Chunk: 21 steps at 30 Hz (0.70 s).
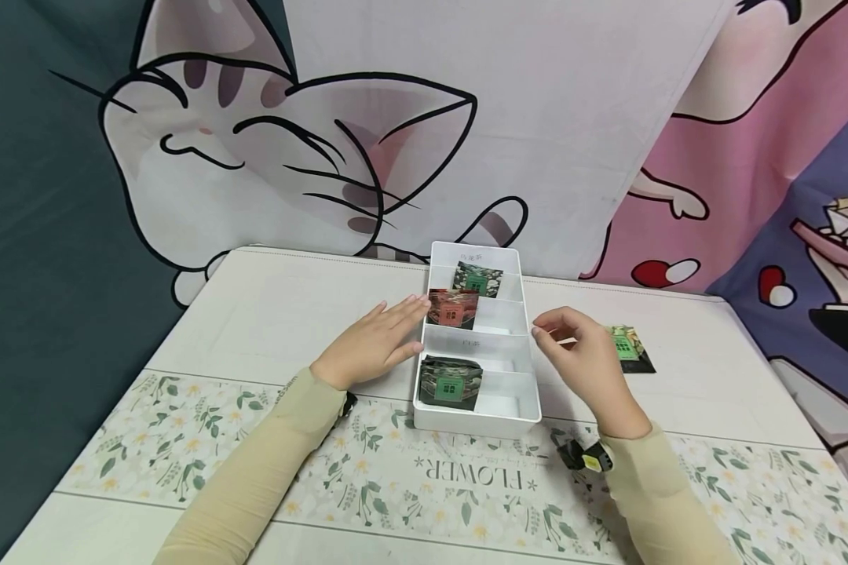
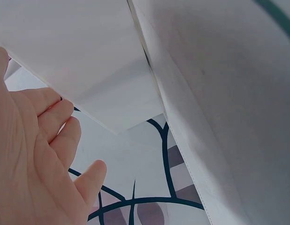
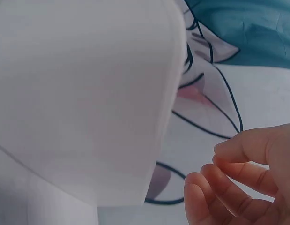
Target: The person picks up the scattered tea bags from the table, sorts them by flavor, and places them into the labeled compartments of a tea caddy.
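Note:
A long white divided box (image 1: pixel 477 424) lies between my two hands, its short end toward me. Along its left rim rests my left hand (image 1: pixel 371 345), fingers stretched out and holding nothing. My right hand (image 1: pixel 579 353) hovers just off the box's right wall, fingers loosely bent and thumb close to the index finger; the right wrist view shows no item in that hand (image 3: pixel 257 173). Inside the box are dark packets with green labels in the front (image 1: pixel 451 384) and back (image 1: pixel 477 280) sections. A red packet (image 1: pixel 452 308) leans in the middle section.
Another green and black packet (image 1: pixel 632 349) lies flat on the white table to the right, partly behind my right hand. A flowered strip with the word FLOWER (image 1: pixel 473 475) crosses the table's near part. A cartoon-print cloth (image 1: pixel 572 118) hangs behind the table.

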Each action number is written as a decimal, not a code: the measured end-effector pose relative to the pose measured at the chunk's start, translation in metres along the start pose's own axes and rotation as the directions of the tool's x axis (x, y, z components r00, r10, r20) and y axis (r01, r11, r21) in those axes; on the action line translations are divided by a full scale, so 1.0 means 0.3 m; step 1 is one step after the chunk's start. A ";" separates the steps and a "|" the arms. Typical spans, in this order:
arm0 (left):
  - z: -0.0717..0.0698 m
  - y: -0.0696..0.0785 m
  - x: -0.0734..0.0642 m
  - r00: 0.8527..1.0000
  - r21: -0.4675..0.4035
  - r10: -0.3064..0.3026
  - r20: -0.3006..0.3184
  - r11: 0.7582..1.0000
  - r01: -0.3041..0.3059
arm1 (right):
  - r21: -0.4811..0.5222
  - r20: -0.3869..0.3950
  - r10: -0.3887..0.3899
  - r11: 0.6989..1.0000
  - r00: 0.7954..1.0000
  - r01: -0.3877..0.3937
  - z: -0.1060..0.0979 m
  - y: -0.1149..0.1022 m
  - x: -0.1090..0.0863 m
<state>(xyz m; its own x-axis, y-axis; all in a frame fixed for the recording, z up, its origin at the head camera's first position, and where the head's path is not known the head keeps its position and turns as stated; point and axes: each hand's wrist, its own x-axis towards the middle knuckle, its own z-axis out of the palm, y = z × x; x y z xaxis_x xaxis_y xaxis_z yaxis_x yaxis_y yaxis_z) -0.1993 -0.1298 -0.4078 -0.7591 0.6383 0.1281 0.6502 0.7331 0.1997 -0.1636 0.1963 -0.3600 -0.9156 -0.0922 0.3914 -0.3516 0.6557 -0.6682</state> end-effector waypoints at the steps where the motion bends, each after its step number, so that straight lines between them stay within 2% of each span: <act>1: 0.000 0.000 0.000 1.000 0.000 0.001 -0.001 1.000 -0.001 | -0.003 -0.008 0.004 1.000 1.000 -0.004 -0.004 0.008 0.004; 7: 0.000 0.001 0.000 1.000 -0.004 -0.005 0.002 1.000 0.005 | -0.005 -0.044 0.036 0.999 0.998 -0.036 -0.029 0.056 0.024; 12: 0.001 0.001 0.000 1.000 0.000 -0.005 0.003 1.000 0.005 | -0.046 -0.089 0.066 0.996 0.994 -0.071 -0.059 0.094 0.036; 21: -0.005 0.002 -0.001 1.000 -0.007 0.002 -0.003 1.000 -0.002 | -0.095 -0.089 0.135 0.985 0.987 -0.143 -0.086 0.173 0.059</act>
<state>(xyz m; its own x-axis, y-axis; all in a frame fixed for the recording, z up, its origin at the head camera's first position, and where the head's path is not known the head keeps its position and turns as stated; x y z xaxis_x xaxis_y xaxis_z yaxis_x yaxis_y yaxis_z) -0.1987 -0.1298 -0.4064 -0.7582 0.6386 0.1318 0.6511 0.7304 0.2065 -0.1930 0.2482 -0.3714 -0.9336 0.0643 0.3525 -0.1969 0.7300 -0.6545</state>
